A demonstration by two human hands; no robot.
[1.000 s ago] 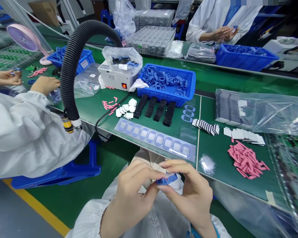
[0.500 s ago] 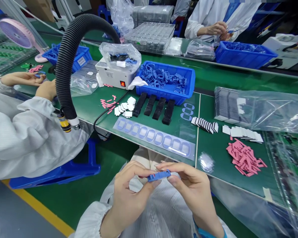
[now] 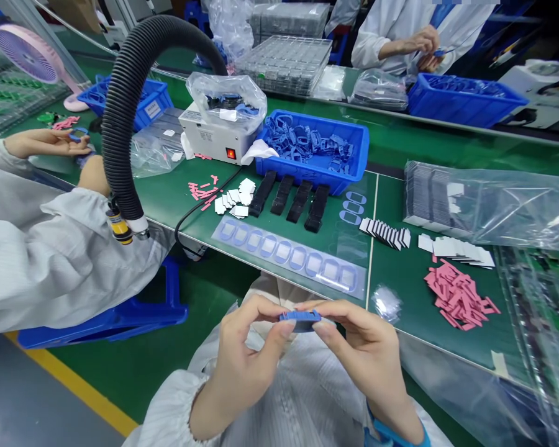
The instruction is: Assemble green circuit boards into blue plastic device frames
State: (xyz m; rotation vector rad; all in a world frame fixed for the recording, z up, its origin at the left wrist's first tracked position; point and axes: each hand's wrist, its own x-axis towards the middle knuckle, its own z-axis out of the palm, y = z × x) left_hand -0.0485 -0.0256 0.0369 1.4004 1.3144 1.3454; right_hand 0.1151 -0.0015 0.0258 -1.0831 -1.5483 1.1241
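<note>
Both my left hand (image 3: 246, 354) and my right hand (image 3: 358, 351) pinch a small blue plastic frame (image 3: 300, 320) between thumbs and fingertips, holding it level above my lap. Its underside is mostly hidden by my fingers. Just beyond my hands lies the front edge of the green workbench (image 3: 298, 282). Nearest to them on the bench is a clear sheet with a row of pale blue oblong frames (image 3: 284, 253). Above that sheet are several black strips (image 3: 289, 197).
A blue crate of loose blue frames (image 3: 302, 169) stands behind the strips, beside a white unit with a red switch (image 3: 214, 141). Pink strips (image 3: 456, 295) and white pieces (image 3: 451, 248) lie on the right. A black corrugated hose (image 3: 121, 118) arcs left, where a co-worker's sleeve (image 3: 41, 261) intrudes.
The blue frame has risen and turned level between my fingertips, and my hands have closed in around it. The co-worker's hand at left has opened and moved toward the bench.
</note>
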